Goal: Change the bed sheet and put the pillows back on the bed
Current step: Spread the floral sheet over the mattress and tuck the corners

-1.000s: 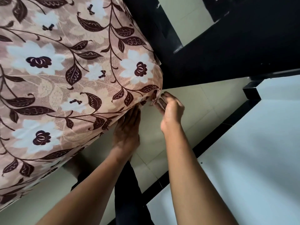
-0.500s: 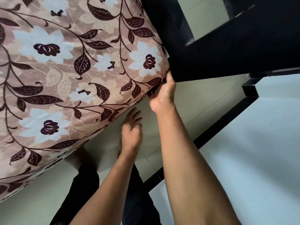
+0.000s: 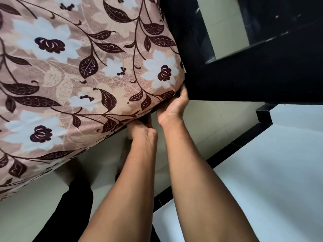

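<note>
Now the right grip (image 3: 174, 105) curls round the corner of the bed sheet (image 3: 87, 75) just above it, nearer than the left grip (image 3: 142, 132), whose fingers hide under the edge, so I cannot tell its hold.

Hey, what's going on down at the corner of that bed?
A person is working a floral bed sheet over the mattress corner beside the black bed frame. Both hands are at the underside of that corner: the right hand at the tip, the left hand just beside it along the lower edge. Their fingertips are hidden under the edge, so I cannot tell what they hold.
</note>
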A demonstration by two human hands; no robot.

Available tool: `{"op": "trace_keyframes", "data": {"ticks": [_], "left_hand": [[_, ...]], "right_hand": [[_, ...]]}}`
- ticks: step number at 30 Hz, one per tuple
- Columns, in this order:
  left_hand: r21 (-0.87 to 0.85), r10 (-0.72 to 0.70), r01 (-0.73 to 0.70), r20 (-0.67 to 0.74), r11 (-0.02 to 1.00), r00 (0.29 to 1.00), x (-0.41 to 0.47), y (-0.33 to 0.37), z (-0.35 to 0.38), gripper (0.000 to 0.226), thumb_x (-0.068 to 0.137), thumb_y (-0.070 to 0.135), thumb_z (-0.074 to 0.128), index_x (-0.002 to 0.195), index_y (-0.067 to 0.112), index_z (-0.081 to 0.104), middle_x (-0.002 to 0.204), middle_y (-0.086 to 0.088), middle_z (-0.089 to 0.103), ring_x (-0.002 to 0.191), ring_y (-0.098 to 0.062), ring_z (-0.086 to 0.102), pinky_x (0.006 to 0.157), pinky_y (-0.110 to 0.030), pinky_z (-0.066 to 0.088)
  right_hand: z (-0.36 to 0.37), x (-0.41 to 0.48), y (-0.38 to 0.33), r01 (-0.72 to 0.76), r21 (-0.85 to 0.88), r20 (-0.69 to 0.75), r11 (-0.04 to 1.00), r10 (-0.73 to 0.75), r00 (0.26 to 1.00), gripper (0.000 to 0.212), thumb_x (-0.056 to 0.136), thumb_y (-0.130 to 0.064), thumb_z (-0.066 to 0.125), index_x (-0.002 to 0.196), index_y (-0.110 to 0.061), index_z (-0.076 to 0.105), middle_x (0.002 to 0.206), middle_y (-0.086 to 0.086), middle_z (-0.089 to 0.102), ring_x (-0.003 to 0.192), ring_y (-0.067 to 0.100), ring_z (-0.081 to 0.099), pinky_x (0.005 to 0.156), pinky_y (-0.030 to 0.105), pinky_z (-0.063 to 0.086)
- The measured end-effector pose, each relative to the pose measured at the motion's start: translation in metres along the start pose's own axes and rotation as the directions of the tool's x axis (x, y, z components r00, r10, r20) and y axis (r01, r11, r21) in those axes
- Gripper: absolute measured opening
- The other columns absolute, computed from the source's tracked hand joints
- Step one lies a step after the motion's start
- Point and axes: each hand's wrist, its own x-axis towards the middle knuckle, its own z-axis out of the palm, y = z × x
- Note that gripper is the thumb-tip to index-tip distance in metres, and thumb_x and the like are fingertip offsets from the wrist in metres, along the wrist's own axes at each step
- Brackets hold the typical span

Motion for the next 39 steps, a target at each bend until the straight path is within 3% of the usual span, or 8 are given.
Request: {"op": "trace_keyframes", "data": {"ticks": [5, 12, 16, 19, 24, 28, 34, 39], "left_hand": [[0.233, 0.111, -0.043, -0.289, 0.972, 0.951, -0.004, -0.010, 0.003, 0.022, 0.096, 0.014, 0.046, 0.078, 0.012, 0.059, 0.070, -0.004, 0.062, 0.059, -0.016, 0.058, 0.042, -0.018, 0.046], [0.650, 0.089, 0.030, -0.150, 0.759, 0.985, -0.026, -0.002, -0.023, 0.023, 0.102, 0.016, 0.054, 0.085, 0.008, 0.067, 0.074, -0.009, 0.069, 0.047, -0.016, 0.060, 0.043, -0.018, 0.046], [0.968, 0.163, -0.236, 0.219, 0.091, 0.962, -0.057, 0.007, -0.047, 0.025, 0.091, 0.012, 0.049, 0.095, 0.015, 0.073, 0.095, -0.009, 0.078, 0.066, -0.018, 0.068, 0.064, -0.025, 0.055], [0.603, 0.005, -0.609, 0.713, -0.516, 0.701, -0.074, 0.010, -0.049, 0.044, 0.088, 0.015, 0.048, 0.127, 0.020, 0.067, 0.124, -0.001, 0.072, 0.111, -0.021, 0.066, 0.094, -0.032, 0.053], [0.336, -0.228, -0.666, 0.759, -0.666, 0.611, -0.032, 0.007, -0.031, 0.079, 0.096, 0.036, 0.046, 0.160, 0.003, 0.012, 0.164, -0.022, 0.022, 0.154, -0.033, 0.018, 0.123, -0.047, 0.022], [0.195, -0.324, -0.589, 0.681, -0.784, 0.657, -0.013, -0.001, -0.033, 0.094, 0.093, 0.047, 0.050, 0.161, 0.014, -0.006, 0.168, -0.016, 0.005, 0.156, -0.032, 0.003, 0.125, -0.053, 0.012], [0.190, -0.278, -0.595, 0.748, -0.781, 0.603, -0.052, 0.030, -0.012, 0.038, 0.089, 0.009, 0.047, 0.124, 0.012, 0.060, 0.118, -0.015, 0.066, 0.105, -0.037, 0.066, 0.078, -0.044, 0.057], [0.002, -0.288, -0.632, 0.889, -0.775, 0.355, -0.104, 0.083, 0.001, 0.033, 0.083, 0.011, 0.046, 0.107, 0.012, 0.069, 0.097, -0.008, 0.068, 0.082, -0.030, 0.065, 0.062, -0.041, 0.053]], "right_hand": [[-0.013, 0.015, -0.004, -0.049, 0.028, 0.000, 0.998, 0.049, 0.999, 0.054, 0.102, -0.038, 0.030, 0.140, -0.014, 0.061, 0.140, 0.019, 0.062, 0.131, 0.036, 0.056, 0.105, 0.044, 0.049], [-0.055, -0.007, -0.014, -0.082, -0.165, -0.148, 0.983, 0.057, 0.987, 0.031, 0.104, -0.004, 0.041, 0.125, -0.004, 0.064, 0.119, 0.016, 0.071, 0.116, 0.031, 0.067, 0.107, 0.043, 0.051], [-0.111, -0.052, -0.010, 0.008, -0.542, -0.340, 0.840, -0.228, 0.913, 0.028, 0.091, 0.001, 0.053, 0.097, -0.012, 0.077, 0.100, 0.011, 0.078, 0.103, 0.032, 0.074, 0.093, 0.041, 0.060], [-0.120, -0.058, -0.015, 0.213, -0.792, -0.066, 0.572, -0.427, 0.902, 0.029, 0.089, -0.017, 0.058, 0.110, -0.020, 0.078, 0.107, -0.004, 0.078, 0.104, 0.013, 0.073, 0.094, 0.036, 0.059], [-0.051, -0.013, -0.027, 0.130, -0.322, 0.152, 0.938, -0.084, 0.985, 0.044, 0.103, -0.029, 0.048, 0.140, -0.010, 0.059, 0.139, 0.008, 0.065, 0.132, 0.021, 0.058, 0.114, 0.038, 0.045], [-0.009, 0.002, -0.021, -0.008, -0.145, 0.115, 0.989, 0.025, 0.993, 0.045, 0.106, -0.040, 0.040, 0.134, -0.014, 0.064, 0.135, 0.011, 0.067, 0.128, 0.026, 0.061, 0.112, 0.041, 0.047], [-0.023, -0.027, -0.016, 0.045, -0.425, -0.098, 0.904, -0.095, 0.991, 0.047, 0.107, -0.044, 0.043, 0.139, -0.015, 0.060, 0.145, 0.004, 0.059, 0.132, 0.021, 0.055, 0.116, 0.040, 0.041], [-0.010, -0.069, -0.005, 0.223, -0.737, 0.076, 0.638, -0.249, 0.966, 0.066, 0.105, -0.043, 0.052, 0.160, -0.014, 0.030, 0.157, -0.002, 0.041, 0.147, 0.015, 0.036, 0.121, 0.030, 0.029]]}}
